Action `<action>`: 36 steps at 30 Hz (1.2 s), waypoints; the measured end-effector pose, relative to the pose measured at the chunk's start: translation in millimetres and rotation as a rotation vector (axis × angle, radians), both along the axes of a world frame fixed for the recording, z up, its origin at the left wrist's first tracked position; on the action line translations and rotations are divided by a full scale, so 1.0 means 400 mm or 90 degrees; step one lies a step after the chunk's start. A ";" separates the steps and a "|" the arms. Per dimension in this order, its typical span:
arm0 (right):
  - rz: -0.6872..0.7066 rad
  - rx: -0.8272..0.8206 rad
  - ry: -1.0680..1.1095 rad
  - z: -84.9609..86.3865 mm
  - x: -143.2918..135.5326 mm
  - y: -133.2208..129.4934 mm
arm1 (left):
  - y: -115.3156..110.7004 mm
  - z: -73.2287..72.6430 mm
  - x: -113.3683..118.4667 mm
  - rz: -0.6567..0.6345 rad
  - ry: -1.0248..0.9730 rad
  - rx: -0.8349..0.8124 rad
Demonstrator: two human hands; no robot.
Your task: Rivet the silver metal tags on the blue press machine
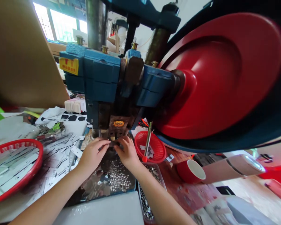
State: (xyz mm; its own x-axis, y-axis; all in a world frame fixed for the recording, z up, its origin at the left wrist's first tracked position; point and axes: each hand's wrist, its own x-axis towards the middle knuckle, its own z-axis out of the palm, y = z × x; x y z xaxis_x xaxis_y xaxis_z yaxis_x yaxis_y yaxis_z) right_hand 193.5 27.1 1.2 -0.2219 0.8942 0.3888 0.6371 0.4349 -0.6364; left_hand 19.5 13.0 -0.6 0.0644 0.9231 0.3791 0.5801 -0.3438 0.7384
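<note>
Both hands are at the tooling of a blue press (100, 81), just under its ram. My left hand (92, 153) comes in from the left, thumb and fingers pinched at one end of a small dark flat piece (113, 143). At the other end of that piece, my right hand (127, 153) pinches too. The fingers partly cover the piece, so its exact kind cannot be made out. Below the hands, many tiny shiny metal rivet-like parts (119, 178) lie scattered over the dark press bed (91, 190).
A red basket (38, 159) of flat pieces stands left, beside loose flat pieces (58, 159). Right of the press are another red basket (160, 145), a tray (162, 179) of small metal parts, and a red cup (189, 172). A large red flywheel (215, 78) juts out upper right.
</note>
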 end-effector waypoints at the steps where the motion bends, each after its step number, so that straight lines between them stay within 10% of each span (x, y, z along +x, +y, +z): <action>1: -0.017 -0.008 0.011 -0.004 0.000 0.005 | 0.008 -0.003 0.003 0.004 0.007 0.005; 20: -0.031 -0.084 0.156 -0.040 -0.013 0.058 | 0.054 0.016 0.029 0.025 -0.247 -0.379; 24: -0.071 -0.041 0.185 -0.030 0.018 0.010 | 0.002 0.030 -0.015 0.039 -0.052 -0.248; 29: -0.051 -0.146 0.112 -0.019 0.073 -0.072 | -0.112 0.010 -0.059 -0.137 0.244 -0.215; 36: -0.014 -0.142 -0.023 -0.040 0.117 -0.103 | -0.139 -0.062 -0.066 -0.119 0.328 -0.186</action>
